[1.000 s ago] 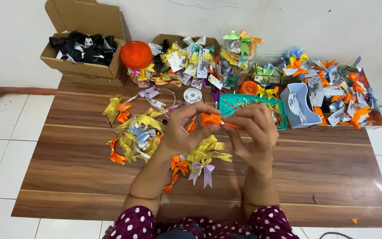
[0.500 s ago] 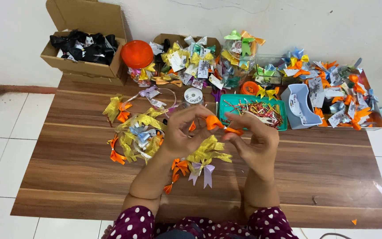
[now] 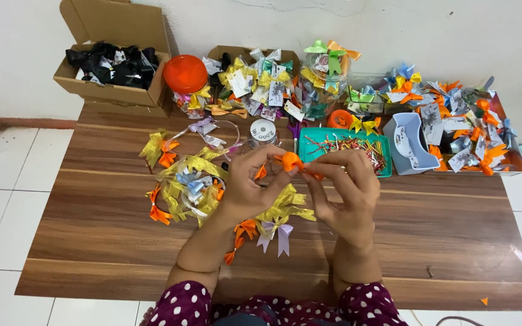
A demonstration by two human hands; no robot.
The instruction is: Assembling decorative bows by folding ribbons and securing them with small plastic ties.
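Two hands meet above the middle of a wood-grain worktop (image 3: 92,241) that stands on pale floor tiles (image 3: 7,181) against a white wall (image 3: 430,36). The left hand (image 3: 250,187) and the right hand (image 3: 342,193) are both closed on a small orange ribbon bow (image 3: 290,162), fingertips pinched together around it, so the bow is held in the air just in front of the teal tray (image 3: 345,154).

Along the far edge the worktop is crowded. An open cardboard box of black bows (image 3: 113,66) fills the far left corner, with an orange-lidded jar (image 3: 185,75) just beside it. Next comes another box heaped with yellow and patterned bows (image 3: 255,78), then a clear container topped with green and orange bows (image 3: 327,60). The teal tray holds thin coloured strips, a grey tape dispenser (image 3: 409,142) stands beside it, and a spread of mixed bows (image 3: 466,121) reaches the far right corner. A small spool (image 3: 263,131) sits near the tray.

A pile of finished gold, blue and orange bows (image 3: 185,178) lies left of centre, and a few more bows (image 3: 276,226) lie under the hands.

The near edge, the near left corner and the whole right half towards the near right corner are bare wood, with only a tiny orange scrap (image 3: 484,300) there.
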